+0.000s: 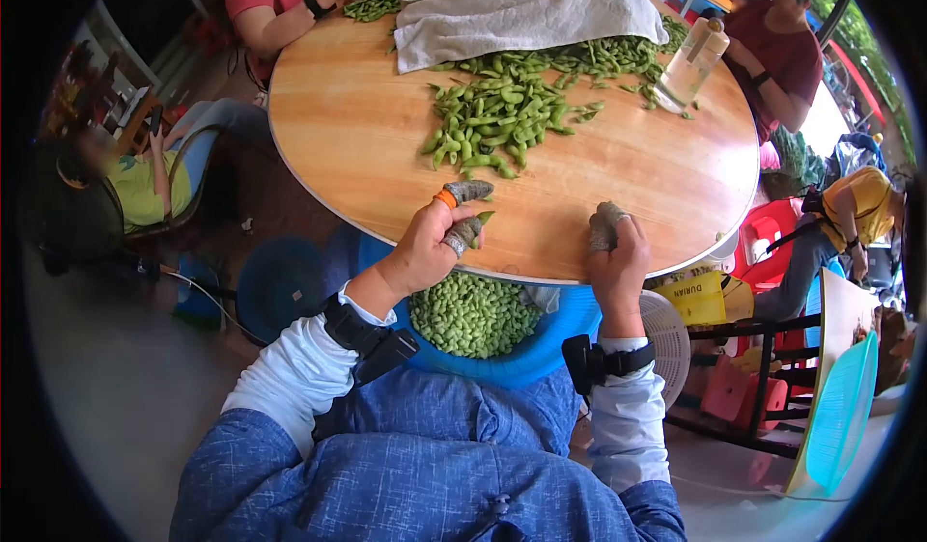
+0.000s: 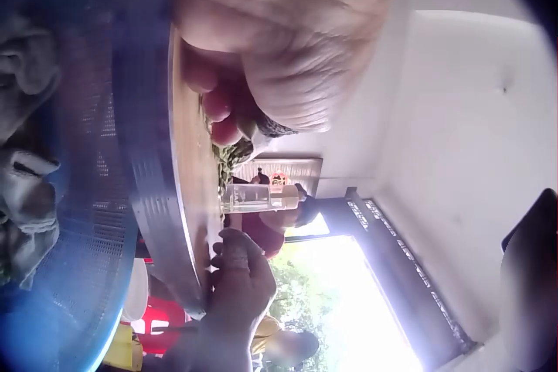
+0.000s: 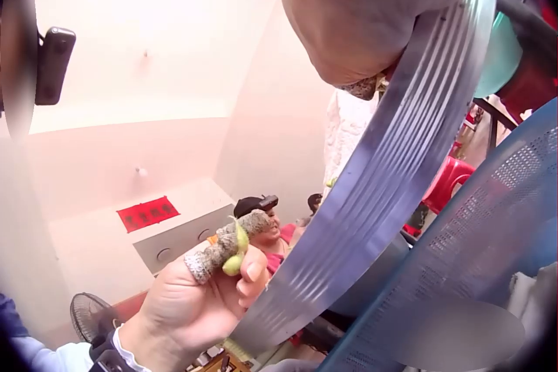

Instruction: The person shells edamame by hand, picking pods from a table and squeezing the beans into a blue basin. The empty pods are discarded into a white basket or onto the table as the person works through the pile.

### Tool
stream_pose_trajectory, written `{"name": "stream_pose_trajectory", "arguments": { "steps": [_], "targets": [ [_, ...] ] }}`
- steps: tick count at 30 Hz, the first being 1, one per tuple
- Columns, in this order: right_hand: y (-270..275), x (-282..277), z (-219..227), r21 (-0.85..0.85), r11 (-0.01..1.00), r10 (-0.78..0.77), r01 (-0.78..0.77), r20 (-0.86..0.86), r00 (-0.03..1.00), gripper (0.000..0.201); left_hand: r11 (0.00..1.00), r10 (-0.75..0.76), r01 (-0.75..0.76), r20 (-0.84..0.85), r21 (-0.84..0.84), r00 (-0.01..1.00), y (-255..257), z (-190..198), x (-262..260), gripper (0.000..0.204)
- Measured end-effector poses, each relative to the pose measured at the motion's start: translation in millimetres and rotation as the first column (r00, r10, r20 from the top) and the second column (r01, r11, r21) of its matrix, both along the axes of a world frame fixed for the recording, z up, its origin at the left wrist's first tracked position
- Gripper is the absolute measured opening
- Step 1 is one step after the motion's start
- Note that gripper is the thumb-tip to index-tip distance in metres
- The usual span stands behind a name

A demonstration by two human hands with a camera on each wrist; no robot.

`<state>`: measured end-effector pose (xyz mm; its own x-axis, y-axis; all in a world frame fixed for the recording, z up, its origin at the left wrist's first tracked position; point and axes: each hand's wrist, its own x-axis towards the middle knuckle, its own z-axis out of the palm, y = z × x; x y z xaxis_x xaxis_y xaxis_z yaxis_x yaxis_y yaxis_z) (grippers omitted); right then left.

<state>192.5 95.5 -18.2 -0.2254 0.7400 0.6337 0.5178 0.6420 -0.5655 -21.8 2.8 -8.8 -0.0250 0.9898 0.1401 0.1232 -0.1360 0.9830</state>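
Observation:
My left hand (image 1: 423, 245) is at the table's near edge, pinching a green edamame pod (image 3: 237, 248) between thumb and index finger. Both of those digits wear grey wraps, with an orange band on the index finger. Further right along the edge, my right hand (image 1: 623, 264) rests with grey-wrapped thumb and finger (image 1: 604, 225) bent close together. I cannot tell whether anything is between them. A heap of edamame pods (image 1: 497, 108) lies on the round wooden table (image 1: 348, 122). Below the edge, a blue basin (image 1: 552, 334) holds shelled green beans (image 1: 473, 315).
A grey towel (image 1: 531, 11) covers more pods at the back. A clear bottle (image 1: 691, 64) stands at the table's right. Other people sit across the table and at the left. At right are a white colander (image 1: 666, 334), red stools and a turquoise basket (image 1: 842, 412).

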Motion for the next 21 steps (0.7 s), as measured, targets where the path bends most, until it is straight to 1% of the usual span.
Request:
{"name": "stream_pose_trajectory", "arguments": {
  "steps": [2, 5, 6, 7, 9, 10, 11, 12, 13, 14, 16, 17, 19, 20, 21],
  "targets": [
    [0, 1, -2, -0.026, 1.000, 0.011, -0.011, 0.003, 1.000, 0.016, 0.998, -0.007, 0.008, 0.022, -0.055, 1.000, -10, 15, 6, 0.037],
    [2, 2, 1, -0.021, 1.000, 0.022, -0.021, 0.034, 0.999, 0.017, 0.996, 0.000, 0.010, 0.108, -0.089, 0.994, -23, 15, 9, 0.038],
    [0, 3, 0, -0.021, 1.000, 0.024, -0.023, 0.053, 0.998, 0.017, 0.995, -0.003, 0.013, 0.109, -0.095, 0.994, -28, 12, 9, 0.039],
    [-5, 4, 0, -0.124, 0.988, 0.085, -0.087, -0.021, 0.996, 0.016, 0.995, -0.004, 0.014, 0.107, -0.099, 0.994, -33, 9, 8, 0.039],
    [-21, 3, 7, -0.295, 0.924, 0.191, -0.243, -0.194, 0.962, 0.016, 0.993, 0.023, -0.008, 0.125, -0.120, 0.992, -42, 8, 7, 0.042],
    [-39, 0, 11, -0.402, 0.831, 0.276, -0.386, -0.305, 0.911, 0.017, 0.994, 0.024, -0.016, 0.079, -0.106, 0.997, -47, 6, 5, 0.038],
    [-56, 0, 16, -0.560, 0.641, 0.330, -0.524, -0.416, 0.848, 0.024, 0.995, 0.023, -0.020, 0.036, -0.095, 0.999, -52, 3, 5, 0.034],
    [-66, -3, 12, -0.613, 0.475, 0.331, -0.632, -0.541, 0.773, 0.031, 0.997, 0.018, -0.018, -0.005, -0.081, 1.000, -54, 0, 6, 0.031],
    [-74, -8, 13, -0.654, 0.329, 0.337, -0.681, -0.592, 0.732, 0.033, 0.998, 0.021, -0.027, -0.097, -0.057, 0.995, -56, 1, 7, 0.014],
    [-80, -13, 9, -0.651, 0.255, 0.371, -0.715, -0.617, 0.694, 0.032, 0.998, 0.005, -0.012, -0.118, -0.060, 0.993, -57, -2, 10, 0.012],
    [-87, -19, 1, -0.648, 0.145, 0.359, -0.748, -0.670, 0.650, 0.030, 0.998, -0.020, 0.009, -0.162, -0.067, 0.987, -57, -6, 16, 0.012],
    [-89, -22, -2, -0.638, 0.144, 0.335, -0.757, -0.688, 0.644, 0.029, 0.994, -0.082, 0.062, -0.231, -0.094, 0.970, -58, -5, 15, 0.012],
    [-91, -26, -7, -0.615, 0.148, 0.293, -0.774, -0.721, 0.629, 0.026, 0.981, -0.064, 0.062, -0.005, -0.185, 0.998, -63, -24, 17, 0.014],
    [-92, -27, -9, -0.613, 0.190, 0.290, -0.767, -0.711, 0.641, 0.025, 0.972, -0.046, 0.069, 0.107, -0.223, 0.993, -65, -33, 19, 0.016],
    [-94, -28, -11, -0.608, 0.231, 0.290, -0.759, -0.702, 0.651, 0.024, 0.969, 0.016, 0.068, 0.333, -0.239, 0.943, -65, -31, 23, 0.022]
  ]
}}
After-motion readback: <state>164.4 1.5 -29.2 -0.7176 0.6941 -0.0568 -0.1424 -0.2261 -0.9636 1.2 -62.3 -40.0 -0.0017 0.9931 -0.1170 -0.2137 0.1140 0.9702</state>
